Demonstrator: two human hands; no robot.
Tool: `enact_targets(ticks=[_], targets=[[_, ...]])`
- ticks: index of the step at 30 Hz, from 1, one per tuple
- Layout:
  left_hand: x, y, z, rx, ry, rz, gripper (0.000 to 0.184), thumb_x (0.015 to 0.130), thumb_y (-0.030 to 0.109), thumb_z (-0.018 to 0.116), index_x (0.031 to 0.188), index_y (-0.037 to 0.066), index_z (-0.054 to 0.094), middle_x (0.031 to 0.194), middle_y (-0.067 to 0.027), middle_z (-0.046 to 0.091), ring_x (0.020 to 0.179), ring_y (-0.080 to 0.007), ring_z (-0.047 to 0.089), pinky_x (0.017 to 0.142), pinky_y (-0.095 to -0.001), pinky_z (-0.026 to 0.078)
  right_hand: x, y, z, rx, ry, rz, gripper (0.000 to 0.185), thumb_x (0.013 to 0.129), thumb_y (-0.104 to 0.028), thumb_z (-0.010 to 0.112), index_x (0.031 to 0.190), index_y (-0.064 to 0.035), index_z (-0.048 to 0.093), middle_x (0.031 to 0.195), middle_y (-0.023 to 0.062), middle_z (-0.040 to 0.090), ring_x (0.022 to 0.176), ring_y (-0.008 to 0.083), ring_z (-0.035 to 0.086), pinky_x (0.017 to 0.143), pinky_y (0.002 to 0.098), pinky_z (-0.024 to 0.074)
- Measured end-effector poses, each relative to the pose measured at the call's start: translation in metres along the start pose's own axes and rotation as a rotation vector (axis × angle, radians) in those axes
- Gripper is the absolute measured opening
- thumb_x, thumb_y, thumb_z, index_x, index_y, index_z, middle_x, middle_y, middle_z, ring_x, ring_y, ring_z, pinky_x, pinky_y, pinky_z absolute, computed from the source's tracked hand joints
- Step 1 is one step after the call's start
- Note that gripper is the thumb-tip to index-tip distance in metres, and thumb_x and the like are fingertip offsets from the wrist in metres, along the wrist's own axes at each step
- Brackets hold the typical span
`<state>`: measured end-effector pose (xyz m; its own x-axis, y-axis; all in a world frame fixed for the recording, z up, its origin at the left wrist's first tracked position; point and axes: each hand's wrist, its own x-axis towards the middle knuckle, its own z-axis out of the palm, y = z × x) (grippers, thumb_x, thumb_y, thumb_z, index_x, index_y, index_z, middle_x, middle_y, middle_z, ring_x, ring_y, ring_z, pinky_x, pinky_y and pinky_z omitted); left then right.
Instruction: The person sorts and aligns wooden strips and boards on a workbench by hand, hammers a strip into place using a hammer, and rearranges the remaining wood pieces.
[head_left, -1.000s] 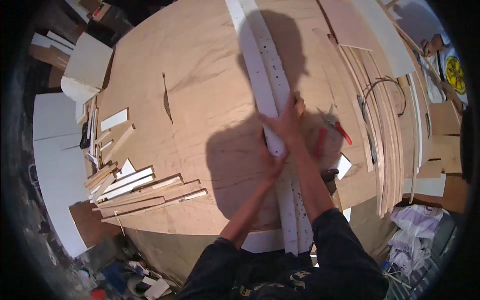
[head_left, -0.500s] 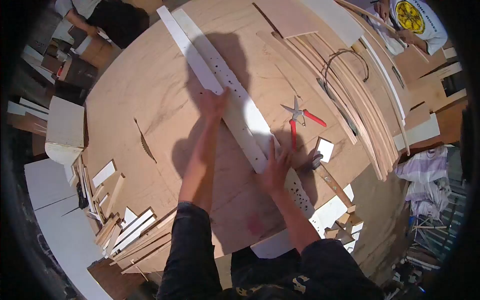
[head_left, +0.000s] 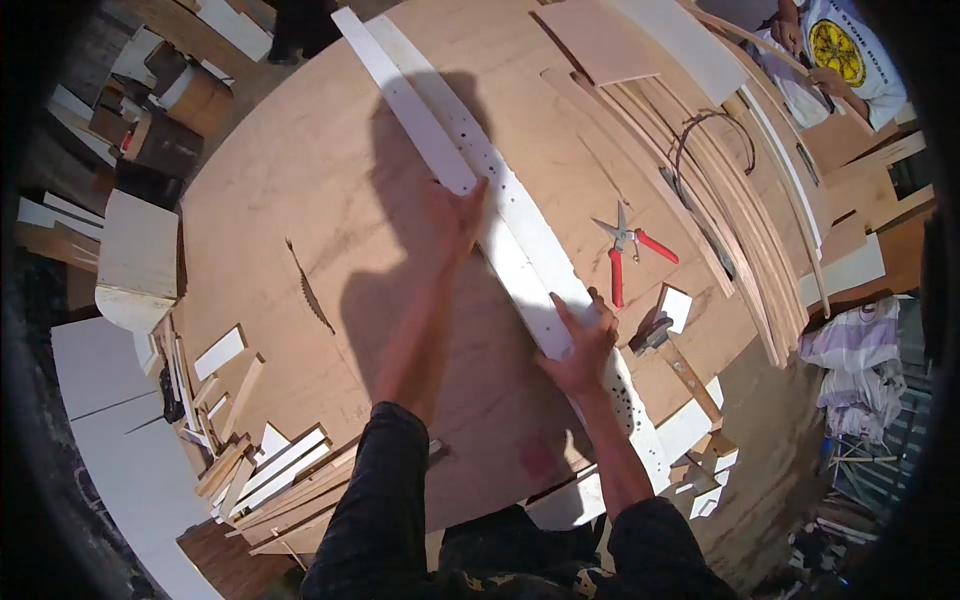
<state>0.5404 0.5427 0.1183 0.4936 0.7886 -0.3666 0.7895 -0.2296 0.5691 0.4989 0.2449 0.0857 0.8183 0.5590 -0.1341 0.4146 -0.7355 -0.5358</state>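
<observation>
Hands now spread apart: left hand [head_left: 458, 222] part-closed around near end of far strip [head_left: 412, 110]; right hand [head_left: 583, 368] part-open, gripping near strip [head_left: 522, 288], steadying it beside holed board [head_left: 500, 185].

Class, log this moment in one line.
Left hand: holding white strips | right hand: holding strips, nearer body | red-handled snips: lying open alongside

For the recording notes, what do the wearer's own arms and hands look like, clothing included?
The left hand and right hand are bare, with no gloves. Dark, near-black sleeves cover the upper arms and end near the elbows, leaving the forearms uncovered. The dark top has pale markings on its front, too cut off to read.
</observation>
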Motion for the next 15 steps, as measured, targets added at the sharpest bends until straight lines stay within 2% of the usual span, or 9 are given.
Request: enact_targets(ticks=[1,3,4,6,7,9,13,14,15], targets=[[0.014,-0.012,0.015,0.0,0.006,0.005,0.083,0.081,0.049,0.081,0.131,-0.009,0.05,0.126,-0.0263,0.062,0.116,-0.0415,0.062,0.099,-0.0496,0.05,0.001,-0.002,-0.002,0.003,0.006,-0.004,0.096,0.057,-0.027,0.094,0.145,-0.0347,0.058,0.155,0.0269,0.025,0.14,0.0451,0.029,0.112,0.0543,0.0291],[0.039,-0.027,0.049,-0.256,0.235,0.177,0.077,0.081,0.047,0.082,0.127,-0.008,0.053,0.122,-0.0258,0.064,0.115,-0.041,0.063,0.098,-0.0484,0.05,0.002,-0.002,-0.005,-0.032,0.067,-0.09,0.096,0.056,-0.028,0.094,0.145,-0.0363,0.058,0.155,0.0281,0.028,0.137,0.0447,0.033,0.112,0.0537,0.0307],[0.035,-0.027,0.054,-0.245,0.211,0.169,0.077,0.081,0.047,0.082,0.127,-0.008,0.053,0.122,-0.0258,0.064,0.115,-0.041,0.063,0.098,-0.0484,0.05,-0.002,0.001,0.0,-0.032,0.054,-0.066,0.096,0.056,-0.028,0.094,0.145,-0.0363,0.058,0.155,0.0281,0.028,0.137,0.0447,0.033,0.112,0.0537,0.0307],[0.022,-0.021,0.053,-0.255,0.313,0.076,0.075,0.079,0.042,0.086,0.125,-0.008,0.053,0.12,-0.0253,0.066,0.113,-0.0397,0.064,0.097,-0.0475,0.051,-0.003,0.009,0.012,-0.037,0.12,-0.045,0.098,0.054,-0.032,0.093,0.145,-0.0371,0.058,0.154,0.0291,0.033,0.136,0.0443,0.035,0.111,0.0529,0.0308],[0.029,-0.027,0.059,-0.257,0.315,0.081,0.075,0.079,0.042,0.086,0.125,-0.008,0.053,0.12,-0.0253,0.066,0.113,-0.0397,0.064,0.097,-0.0475,0.051,-0.002,0.009,0.008,-0.013,0.083,-0.039,0.097,0.054,-0.035,0.092,0.145,-0.0366,0.058,0.154,0.028,0.033,0.136,0.0445,0.034,0.112,0.0543,0.0298],[0.045,-0.037,0.07,-0.536,0.268,0.213,0.074,0.077,0.037,0.088,0.124,-0.009,0.053,0.117,-0.0238,0.067,0.112,-0.0376,0.065,0.097,-0.0472,0.051,0.002,0.003,-0.002,-0.004,0.09,-0.063,0.096,0.055,-0.035,0.092,0.145,-0.0356,0.058,0.154,0.0275,0.032,0.137,0.0447,0.033,0.113,0.0548,0.0292],[0.04,-0.05,0.065,-0.33,0.237,0.165,0.057,0.083,0.038,0.084,0.118,-0.003,0.066,0.112,-0.018,0.073,0.105,-0.031,0.07,0.091,-0.0435,0.055,-0.004,0.004,0.007,0.017,0.098,-0.077,0.095,0.057,-0.034,0.092,0.145,-0.0333,0.059,0.155,0.0286,0.034,0.141,0.0447,0.031,0.113,0.0535,0.0263],[0.032,-0.038,0.057,-0.426,0.205,0.196,0.059,0.083,0.038,0.085,0.118,-0.004,0.065,0.112,-0.0186,0.073,0.105,-0.0307,0.07,0.09,-0.0438,0.055,0.0,0.008,0.009,0.002,0.141,-0.086,0.095,0.056,-0.034,0.092,0.145,-0.0333,0.059,0.154,0.0292,0.035,0.142,0.0443,0.031,0.113,0.0526,0.0255],[0.024,-0.033,0.052,-0.519,0.18,0.225,0.06,0.082,0.038,0.085,0.118,-0.005,0.064,0.112,-0.0192,0.073,0.105,-0.0305,0.07,0.089,-0.0441,0.055,0.001,0.002,-0.005,0.027,0.064,-0.065,0.095,0.056,-0.033,0.092,0.145,-0.0321,0.059,0.152,0.0292,0.037,0.142,0.0443,0.03,0.114,0.0529,0.0243]])
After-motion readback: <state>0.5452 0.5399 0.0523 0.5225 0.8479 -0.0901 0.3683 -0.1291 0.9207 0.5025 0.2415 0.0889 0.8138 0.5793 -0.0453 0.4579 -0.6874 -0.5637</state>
